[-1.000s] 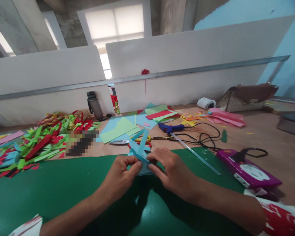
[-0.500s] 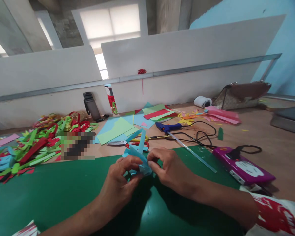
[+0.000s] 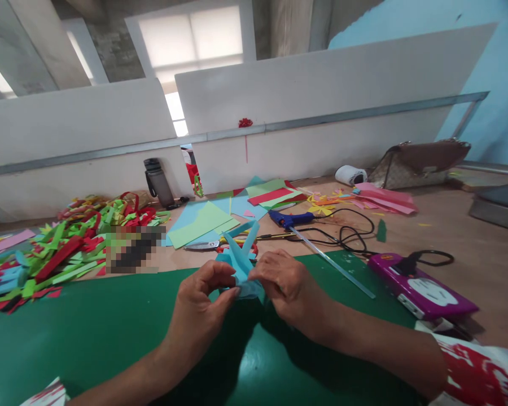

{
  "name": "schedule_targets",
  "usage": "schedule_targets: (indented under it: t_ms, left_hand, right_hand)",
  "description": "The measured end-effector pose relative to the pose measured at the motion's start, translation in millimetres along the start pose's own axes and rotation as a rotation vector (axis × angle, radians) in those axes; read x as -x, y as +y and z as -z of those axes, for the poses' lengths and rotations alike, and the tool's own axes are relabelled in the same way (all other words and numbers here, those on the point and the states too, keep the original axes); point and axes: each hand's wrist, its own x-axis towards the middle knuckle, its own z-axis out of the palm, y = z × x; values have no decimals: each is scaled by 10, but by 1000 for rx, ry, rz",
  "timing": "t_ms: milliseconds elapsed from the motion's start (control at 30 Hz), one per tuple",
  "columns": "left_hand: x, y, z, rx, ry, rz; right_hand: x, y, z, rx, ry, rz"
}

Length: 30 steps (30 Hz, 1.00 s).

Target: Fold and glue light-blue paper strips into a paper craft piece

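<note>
Between my two hands is a folded piece of blue paper (image 3: 242, 260) with several strips sticking up, held over the green mat (image 3: 110, 321). My left hand (image 3: 205, 299) pinches its left lower edge between thumb and fingers. My right hand (image 3: 285, 285) is closed on its right side, its fingertips partly hidden. Just behind the blue paper lie scissors (image 3: 203, 246), half covered by it. A blue glue gun (image 3: 290, 219) with a long clear glue stick (image 3: 334, 262) rests beyond my right hand.
A heap of coloured paper strips (image 3: 71, 248) lies at left, near a grey bottle (image 3: 158, 183). Green paper sheets (image 3: 198, 225) lie at the middle back. A purple power strip (image 3: 423, 287) with black cords sits at right. Farther back are a thread spool (image 3: 350, 175) and a handbag (image 3: 423, 163).
The blue paper has turned, and its upright strips now spread in a V. My left fingers have shifted to its lower left edge; my right fingers have moved slightly in over its right side.
</note>
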Motion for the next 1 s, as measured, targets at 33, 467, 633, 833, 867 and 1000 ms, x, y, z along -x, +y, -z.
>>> schedule_targets:
  t_ms: [33,467,633,833,867,1000]
  left_hand:
    - [1,3,-2,20,4,6]
    - [2,25,-1,175,22,72]
    - [9,14,6,126,25,27]
    - [21,21,16,-79,46,-58]
    - [25,24,17,-99,44,-70]
    - [39,20,15,-160,38,-116]
  right_hand:
    - [1,-8,0,18,-9,-2]
    - [44,-36,-22,349,-44,138]
    - [39,-25,-44,217,-21,86]
    - [44,-10,-92,93,23,59]
    - [41,-11,-94,88,21,58]
    - [16,-25,-88,65,17,67]
